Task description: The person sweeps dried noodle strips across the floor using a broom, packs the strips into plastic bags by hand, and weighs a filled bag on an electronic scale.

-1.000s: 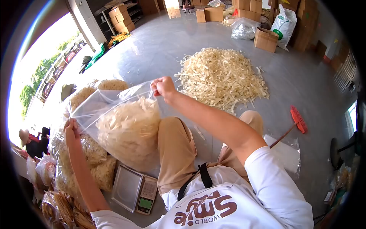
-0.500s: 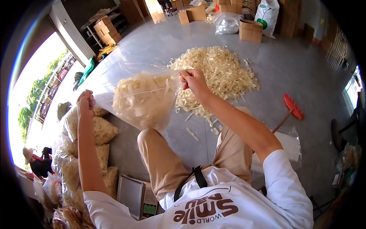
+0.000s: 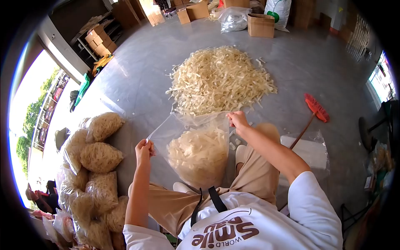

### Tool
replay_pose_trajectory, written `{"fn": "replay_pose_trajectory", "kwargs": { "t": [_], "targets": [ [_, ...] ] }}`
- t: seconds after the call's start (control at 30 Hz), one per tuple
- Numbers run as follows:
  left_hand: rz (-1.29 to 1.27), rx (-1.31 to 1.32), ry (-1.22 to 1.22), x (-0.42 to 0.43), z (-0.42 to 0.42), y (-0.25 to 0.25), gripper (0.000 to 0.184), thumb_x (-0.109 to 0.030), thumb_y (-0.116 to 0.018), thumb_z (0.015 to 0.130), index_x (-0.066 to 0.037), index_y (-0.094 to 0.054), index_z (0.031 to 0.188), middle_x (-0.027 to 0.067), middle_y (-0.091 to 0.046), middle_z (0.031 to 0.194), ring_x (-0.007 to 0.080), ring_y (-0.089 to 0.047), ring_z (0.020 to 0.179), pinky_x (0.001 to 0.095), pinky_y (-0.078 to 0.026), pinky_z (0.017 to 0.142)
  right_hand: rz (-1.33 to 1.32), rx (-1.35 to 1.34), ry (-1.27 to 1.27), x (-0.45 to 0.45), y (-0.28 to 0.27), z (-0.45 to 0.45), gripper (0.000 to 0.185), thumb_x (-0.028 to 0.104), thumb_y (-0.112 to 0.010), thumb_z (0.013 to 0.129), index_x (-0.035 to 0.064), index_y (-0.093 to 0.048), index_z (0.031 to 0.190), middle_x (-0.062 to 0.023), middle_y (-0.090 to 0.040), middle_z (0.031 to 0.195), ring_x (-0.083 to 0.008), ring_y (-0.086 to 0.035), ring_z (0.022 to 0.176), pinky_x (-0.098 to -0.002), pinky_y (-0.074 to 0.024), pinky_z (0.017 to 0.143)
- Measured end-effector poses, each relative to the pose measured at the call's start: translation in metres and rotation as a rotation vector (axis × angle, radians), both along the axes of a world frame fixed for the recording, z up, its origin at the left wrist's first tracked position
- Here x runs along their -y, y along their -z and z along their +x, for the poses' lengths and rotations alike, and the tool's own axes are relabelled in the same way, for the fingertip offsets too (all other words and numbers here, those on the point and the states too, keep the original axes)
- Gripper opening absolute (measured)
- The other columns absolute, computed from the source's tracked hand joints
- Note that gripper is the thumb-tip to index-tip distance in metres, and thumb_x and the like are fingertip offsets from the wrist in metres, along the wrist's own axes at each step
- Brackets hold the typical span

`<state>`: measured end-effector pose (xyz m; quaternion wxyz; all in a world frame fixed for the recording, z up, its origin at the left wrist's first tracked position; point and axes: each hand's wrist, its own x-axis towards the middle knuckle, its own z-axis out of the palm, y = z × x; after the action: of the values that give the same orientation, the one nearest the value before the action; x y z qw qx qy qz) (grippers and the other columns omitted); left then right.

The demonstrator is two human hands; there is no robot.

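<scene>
A clear plastic bag (image 3: 198, 156) full of pale yellow flat strips hangs upright between my knees. Its top edge is stretched wide between my two hands. My left hand (image 3: 144, 150) is closed on the left corner of the bag's mouth. At the right corner, the fingers of my right hand (image 3: 237, 120) pinch the plastic. Just beyond the bag lies a large loose pile of the same pale strips (image 3: 223, 79) on the grey floor.
Filled clear bags (image 3: 101, 157) are stacked at my left. A red broom (image 3: 316, 107) and flat plastic sheets (image 3: 310, 152) lie to my right. Cardboard boxes (image 3: 261, 26) and a white sack (image 3: 278, 12) stand at the back. A person's arm (image 3: 46, 198) shows far left.
Both hands have come down and to the right with the bag. It hung tilted and raised before; now it is upright and lower, in front of the pile.
</scene>
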<state>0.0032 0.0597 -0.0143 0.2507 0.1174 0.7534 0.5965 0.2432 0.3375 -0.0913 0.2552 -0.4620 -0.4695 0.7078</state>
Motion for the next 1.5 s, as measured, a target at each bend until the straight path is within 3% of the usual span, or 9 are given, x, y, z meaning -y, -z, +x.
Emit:
{"fn": "replay_pose_trajectory", "kwargs": {
  "t": [0.27, 0.4, 0.67, 0.87, 1.03, 1.1, 1.2, 1.37, 1.5],
  "targets": [
    [0.163, -0.017, 0.189, -0.070, 0.025, -0.016, 0.022, -0.015, -0.049, 0.090, -0.004, -0.055, 0.071, -0.0001, -0.049, 0.054, 0.0090, -0.046, 0.045, 0.0226, -0.034, 0.045, 0.089, -0.238, 0.348, -0.043, -0.007, -0.001, 0.021, 0.014, -0.049, 0.090, 0.0002, -0.059, 0.079, 0.0038, -0.043, 0.056, -0.0053, -0.037, 0.044, -0.0211, -0.0347, 0.043],
    [0.208, 0.086, 0.173, -0.071, 0.021, -0.010, 0.020, -0.014, -0.049, 0.090, -0.005, -0.056, 0.074, 0.0001, -0.051, 0.057, 0.0099, -0.049, 0.048, 0.0235, -0.037, 0.047, 0.421, -0.352, 0.279, -0.056, -0.013, 0.004, 0.020, 0.014, -0.050, 0.090, -0.0004, -0.059, 0.079, 0.0028, -0.042, 0.057, -0.0057, -0.037, 0.045, -0.0221, -0.0355, 0.042],
    [0.241, 0.044, 0.111, -0.030, 0.000, -0.039, 0.017, -0.014, -0.051, 0.089, -0.005, -0.057, 0.076, 0.0000, -0.051, 0.058, 0.0081, -0.048, 0.048, 0.0210, -0.036, 0.046, 0.385, -0.444, 0.084, -0.003, -0.103, 0.044, 0.021, 0.018, -0.051, 0.090, 0.0001, -0.063, 0.088, 0.0036, -0.046, 0.064, -0.0031, -0.037, 0.048, -0.0198, -0.0320, 0.042],
    [0.284, -0.136, 0.159, 0.003, -0.007, -0.076, 0.018, -0.015, -0.050, 0.090, -0.005, -0.056, 0.077, -0.0018, -0.047, 0.055, 0.0059, -0.042, 0.045, 0.0189, -0.032, 0.043, 0.424, -0.396, -0.077, 0.056, -0.129, 0.072, 0.022, 0.019, -0.051, 0.090, 0.0010, -0.064, 0.089, 0.0022, -0.050, 0.065, -0.0025, -0.037, 0.046, -0.0185, -0.0308, 0.041],
    [-0.086, -0.054, 0.140, 0.045, 0.004, 0.004, 0.021, -0.015, -0.049, 0.090, -0.004, -0.056, 0.073, -0.0023, -0.044, 0.051, 0.0064, -0.036, 0.039, 0.0218, -0.028, 0.039, 0.326, -0.203, -0.205, 0.110, -0.052, 0.075, 0.021, 0.018, -0.053, 0.090, 0.0006, -0.063, 0.083, 0.0029, -0.049, 0.057, -0.0018, -0.039, 0.043, -0.0181, -0.0294, 0.039],
    [-0.053, -0.007, 0.135, 0.051, 0.016, 0.014, 0.022, -0.016, -0.050, 0.090, -0.004, -0.056, 0.072, -0.0031, -0.043, 0.051, 0.0059, -0.037, 0.041, 0.0205, -0.029, 0.040, 0.388, -0.064, -0.354, 0.126, -0.031, 0.073, 0.025, 0.021, -0.054, 0.090, 0.0018, -0.060, 0.076, 0.0043, -0.046, 0.053, -0.0007, -0.038, 0.043, -0.0175, -0.0282, 0.039],
    [-0.049, -0.030, 0.182, 0.055, 0.033, -0.002, 0.022, -0.017, -0.051, 0.090, -0.005, -0.056, 0.072, -0.0039, -0.043, 0.051, 0.0051, -0.038, 0.042, 0.0197, -0.029, 0.042, 0.444, -0.065, -0.347, 0.145, -0.067, 0.075, 0.033, 0.028, -0.052, 0.091, 0.0040, -0.055, 0.069, 0.0056, -0.044, 0.054, -0.0008, -0.036, 0.046, -0.0184, -0.0286, 0.042],
    [0.033, -0.111, 0.056, 0.059, 0.039, -0.023, 0.016, -0.015, -0.056, 0.086, -0.004, -0.056, 0.074, -0.0047, -0.043, 0.052, 0.0034, -0.038, 0.045, 0.0196, -0.028, 0.044, 0.365, -0.049, -0.281, 0.137, -0.066, 0.085, 0.034, 0.029, -0.051, 0.092, 0.0020, -0.055, 0.072, 0.0041, -0.045, 0.055, -0.0014, -0.040, 0.048, -0.0184, -0.0300, 0.043],
    [0.170, -0.109, 0.065, 0.065, 0.060, -0.004, 0.012, -0.012, -0.060, 0.084, -0.003, -0.053, 0.090, -0.0040, -0.046, 0.059, 0.0043, -0.042, 0.052, 0.0196, -0.035, 0.050, 0.427, 0.161, -0.430, 0.150, -0.080, 0.106, 0.029, 0.026, -0.051, 0.092, -0.0003, -0.058, 0.081, 0.0001, -0.051, 0.060, -0.0048, -0.048, 0.053, -0.0185, -0.0356, 0.045]
  ]
}}
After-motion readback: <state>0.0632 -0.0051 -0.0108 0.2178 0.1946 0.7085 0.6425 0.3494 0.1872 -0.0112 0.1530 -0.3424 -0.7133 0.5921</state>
